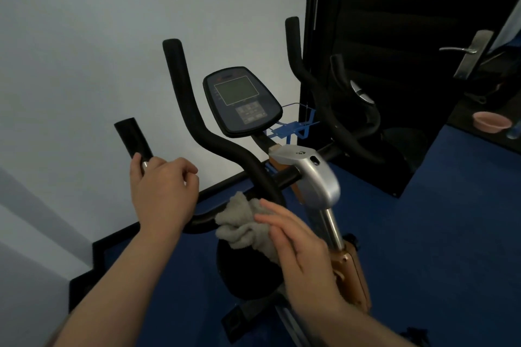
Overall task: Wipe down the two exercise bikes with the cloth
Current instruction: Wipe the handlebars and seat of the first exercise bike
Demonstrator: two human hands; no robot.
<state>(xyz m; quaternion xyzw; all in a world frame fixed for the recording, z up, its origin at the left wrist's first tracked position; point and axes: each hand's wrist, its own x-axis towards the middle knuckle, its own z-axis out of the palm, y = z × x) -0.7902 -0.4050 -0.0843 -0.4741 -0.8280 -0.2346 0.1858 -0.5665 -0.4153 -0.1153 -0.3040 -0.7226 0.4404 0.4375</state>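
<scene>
Cloth, grey and crumpled, drapes the handlebar.

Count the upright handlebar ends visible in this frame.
4: one in the left hand, one left of the console, two right of it by the door. More may be hidden.

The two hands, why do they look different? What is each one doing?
The left hand is curled round the handlebar grip; the right hand lies with straighter fingers on the grey cloth. The left hand has no cloth; the right hand presses the cloth against the bar. The left hand sits higher and farther out; the right is nearer the middle post. Both touch the same bike.
</scene>
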